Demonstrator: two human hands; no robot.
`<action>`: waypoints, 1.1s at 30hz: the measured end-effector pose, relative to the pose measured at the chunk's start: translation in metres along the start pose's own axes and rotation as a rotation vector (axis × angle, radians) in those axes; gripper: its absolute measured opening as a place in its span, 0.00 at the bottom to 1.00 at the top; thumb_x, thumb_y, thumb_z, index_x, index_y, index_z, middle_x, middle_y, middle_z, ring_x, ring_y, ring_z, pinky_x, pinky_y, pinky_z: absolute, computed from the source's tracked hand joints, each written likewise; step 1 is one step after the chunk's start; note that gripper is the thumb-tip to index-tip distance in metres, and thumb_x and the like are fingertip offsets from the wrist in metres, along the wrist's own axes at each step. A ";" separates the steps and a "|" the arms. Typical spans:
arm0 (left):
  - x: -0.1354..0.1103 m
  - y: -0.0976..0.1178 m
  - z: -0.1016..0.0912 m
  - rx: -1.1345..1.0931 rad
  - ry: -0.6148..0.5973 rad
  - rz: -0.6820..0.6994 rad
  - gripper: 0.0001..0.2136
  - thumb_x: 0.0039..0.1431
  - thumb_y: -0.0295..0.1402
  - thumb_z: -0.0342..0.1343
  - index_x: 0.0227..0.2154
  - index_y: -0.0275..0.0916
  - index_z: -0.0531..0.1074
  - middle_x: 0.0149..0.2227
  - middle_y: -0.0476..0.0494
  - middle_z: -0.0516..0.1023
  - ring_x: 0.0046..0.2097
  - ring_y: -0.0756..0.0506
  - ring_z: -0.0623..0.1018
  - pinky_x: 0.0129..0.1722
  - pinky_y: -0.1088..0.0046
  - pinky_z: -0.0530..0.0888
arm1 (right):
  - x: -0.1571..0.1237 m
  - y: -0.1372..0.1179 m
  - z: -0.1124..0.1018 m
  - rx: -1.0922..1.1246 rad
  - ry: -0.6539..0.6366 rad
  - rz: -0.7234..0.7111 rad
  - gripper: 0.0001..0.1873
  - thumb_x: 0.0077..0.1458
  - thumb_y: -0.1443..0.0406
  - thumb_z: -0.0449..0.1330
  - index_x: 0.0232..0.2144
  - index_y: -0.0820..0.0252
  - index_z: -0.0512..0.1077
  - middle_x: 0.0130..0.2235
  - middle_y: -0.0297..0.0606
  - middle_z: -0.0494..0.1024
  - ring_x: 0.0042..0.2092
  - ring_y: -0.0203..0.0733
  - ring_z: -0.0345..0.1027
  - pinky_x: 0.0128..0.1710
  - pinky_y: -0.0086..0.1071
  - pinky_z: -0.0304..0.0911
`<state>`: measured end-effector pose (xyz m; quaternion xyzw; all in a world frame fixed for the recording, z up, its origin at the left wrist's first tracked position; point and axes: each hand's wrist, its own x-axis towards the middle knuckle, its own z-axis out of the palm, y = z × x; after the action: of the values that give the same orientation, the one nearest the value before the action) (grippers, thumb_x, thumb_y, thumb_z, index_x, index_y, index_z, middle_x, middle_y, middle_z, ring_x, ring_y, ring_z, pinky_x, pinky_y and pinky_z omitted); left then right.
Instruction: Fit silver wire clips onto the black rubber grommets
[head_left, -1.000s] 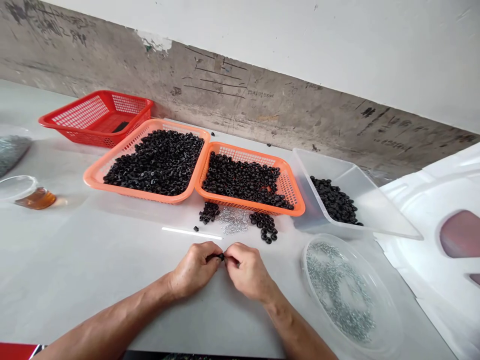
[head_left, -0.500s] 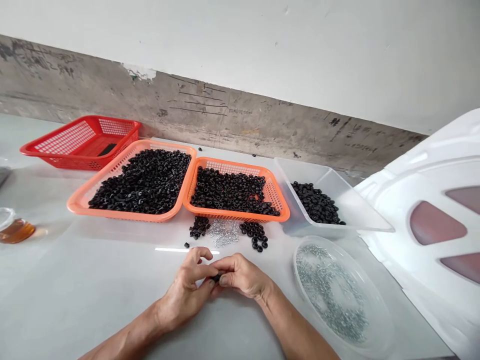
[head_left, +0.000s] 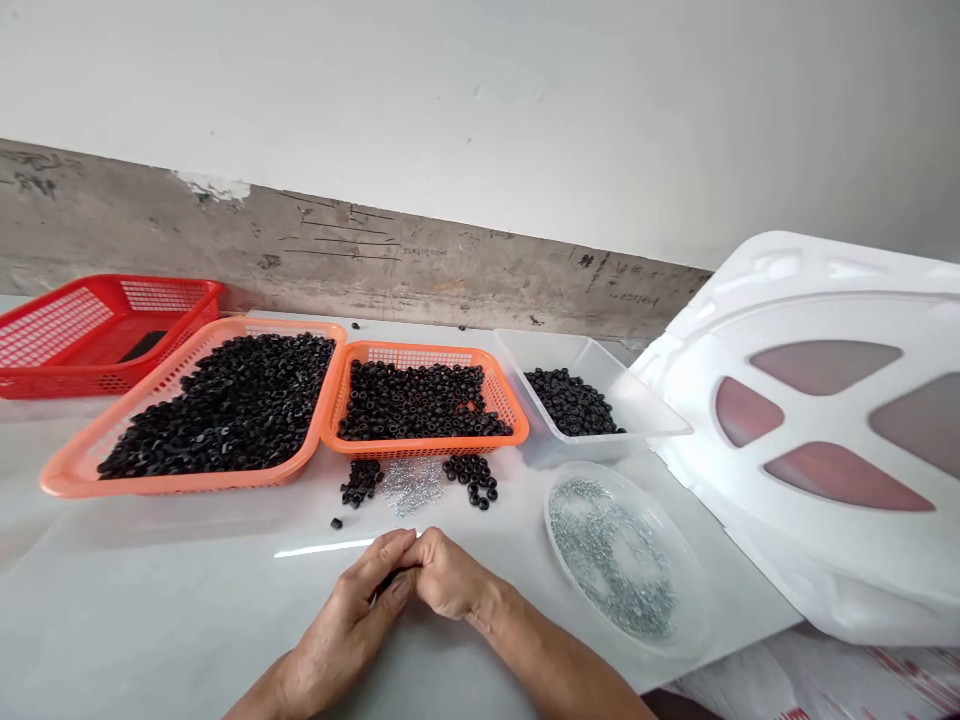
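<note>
My left hand and my right hand meet on the white table near its front edge. Their fingers press together around a small black part that barely shows between them. Just beyond the hands lie a small heap of black pieces, a scatter of tiny silver pieces and a cluster of black rings.
A large orange basket full of black parts, a smaller orange basket of black rings and a clear tub stand behind. A red basket is far left. A clear dish of silver pieces and a white moulded panel lie right.
The camera has swung up and right, so everything slides left in view. My hands have closed more tightly together and the black part is more hidden.
</note>
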<state>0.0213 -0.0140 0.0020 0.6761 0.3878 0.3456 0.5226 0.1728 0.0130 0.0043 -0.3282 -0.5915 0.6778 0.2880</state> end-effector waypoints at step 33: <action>0.024 -0.032 -0.056 0.980 0.306 -0.296 0.12 0.58 0.29 0.43 0.42 0.38 0.67 0.38 0.41 0.74 0.35 0.43 0.76 0.31 0.72 0.67 | -0.030 -0.013 -0.095 -1.253 0.684 0.392 0.07 0.50 0.62 0.55 0.24 0.58 0.70 0.21 0.33 0.71 0.23 0.35 0.60 0.23 0.27 0.46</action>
<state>-0.0214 0.0367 -0.0152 0.7208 0.6667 0.1415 0.1262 0.2662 0.0492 0.0118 -0.7238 -0.6751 0.1119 0.0886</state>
